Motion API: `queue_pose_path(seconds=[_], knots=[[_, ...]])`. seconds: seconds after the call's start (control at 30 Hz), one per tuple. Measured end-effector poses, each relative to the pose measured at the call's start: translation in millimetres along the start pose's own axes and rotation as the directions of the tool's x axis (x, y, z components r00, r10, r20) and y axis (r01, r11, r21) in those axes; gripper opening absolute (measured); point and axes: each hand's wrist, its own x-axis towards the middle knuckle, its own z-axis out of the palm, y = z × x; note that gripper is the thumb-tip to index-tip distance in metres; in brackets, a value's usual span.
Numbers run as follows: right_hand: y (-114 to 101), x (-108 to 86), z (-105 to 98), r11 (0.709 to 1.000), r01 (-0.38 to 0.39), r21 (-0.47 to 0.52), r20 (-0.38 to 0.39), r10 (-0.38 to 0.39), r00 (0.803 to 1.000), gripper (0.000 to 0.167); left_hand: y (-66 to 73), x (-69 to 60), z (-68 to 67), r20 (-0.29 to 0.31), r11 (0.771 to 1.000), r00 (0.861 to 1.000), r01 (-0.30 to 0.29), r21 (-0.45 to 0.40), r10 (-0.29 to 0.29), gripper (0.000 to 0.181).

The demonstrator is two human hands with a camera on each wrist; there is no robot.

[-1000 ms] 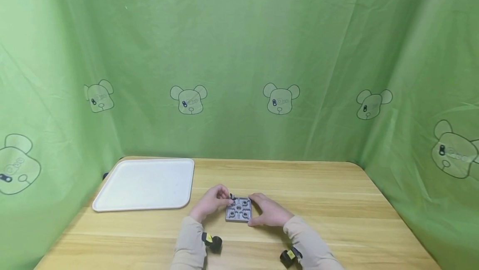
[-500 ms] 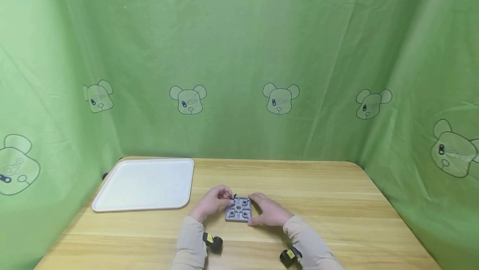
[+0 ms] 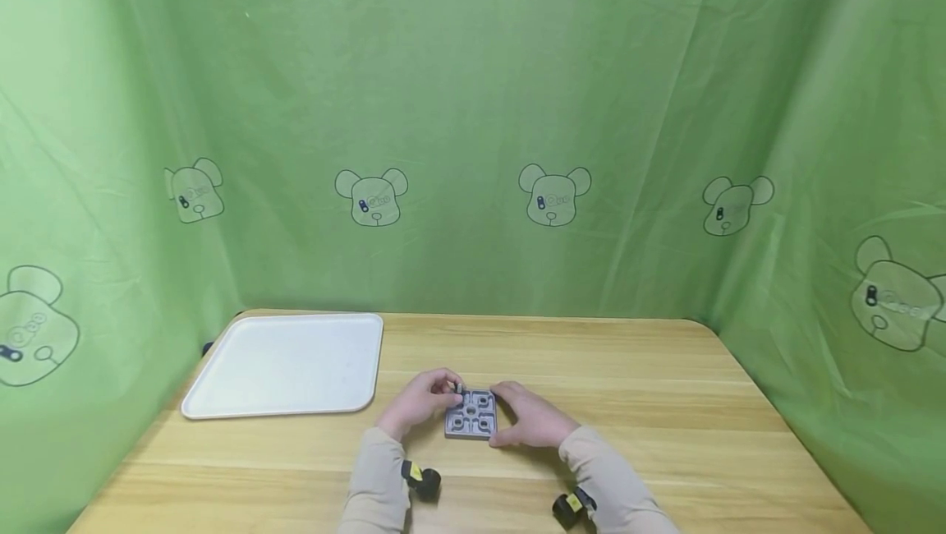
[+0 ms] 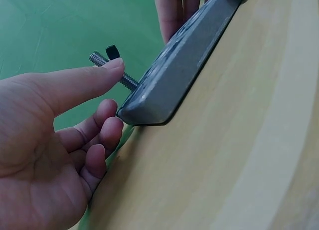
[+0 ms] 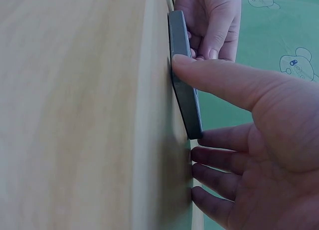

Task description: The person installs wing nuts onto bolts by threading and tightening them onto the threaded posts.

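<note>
A square grey metal plate [image 3: 471, 423] with grooves and several round holes lies on the table between both hands. From its far left corner a threaded bolt [image 4: 130, 83] sticks up. My left hand [image 3: 423, 398] pinches what looks like a black wing nut [image 4: 112, 52] on that bolt; the thumb covers most of it, and one wing shows. My right hand [image 3: 535, 417] grips the plate's right side, thumb at the near corner and fingers at the far one. In the right wrist view the thumb presses on the plate's edge [image 5: 185, 98].
A white tray [image 3: 284, 365] lies at the back left of the wooden table [image 3: 591, 353]. Green curtains [image 3: 473, 107] with bear prints hang behind and on both sides. Black wrist cameras [image 3: 424, 483] are strapped over the sleeves.
The black wing beside my left fingertips has turned, pointing right half a second ago and standing differently now. My left fingers have shifted slightly. My right hand and the plate stay still.
</note>
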Motion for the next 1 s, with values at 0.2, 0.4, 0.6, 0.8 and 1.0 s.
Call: queue_pose_path(seconds=[0.2,0.4,0.6,0.8,1.0], knots=[[-0.7,-0.4,-0.3,1.000,-0.001,-0.012,0.000,0.001,1.000,0.093,-0.2,-2.2,-2.7,-0.032,0.997,0.999,0.023,-0.069,-0.025,0.029],[0.1,-0.3,0.3,1.000,0.006,-0.019,-0.004,-0.006,1.000,0.093,0.1,-3.2,-4.8,-0.037,0.998,0.999,0.017,-0.053,-0.019,0.024],[0.9,0.3,1.0,0.999,0.018,-0.030,-0.001,-0.018,1.000,0.093,1.0,-3.0,-4.3,-0.011,0.999,1.000,0.025,-0.043,-0.026,0.025],[1.8,1.1,0.9,0.999,0.022,-0.030,-0.003,-0.022,1.000,0.092,-1.2,-0.1,-3.1,0.001,1.000,1.000,0.012,-0.010,-0.012,0.023],[2.3,1.5,0.8,1.000,0.016,-0.026,-0.005,-0.016,1.000,0.093,0.1,-1.0,-1.7,0.000,1.000,1.000,-0.002,0.018,0.002,0.021]])
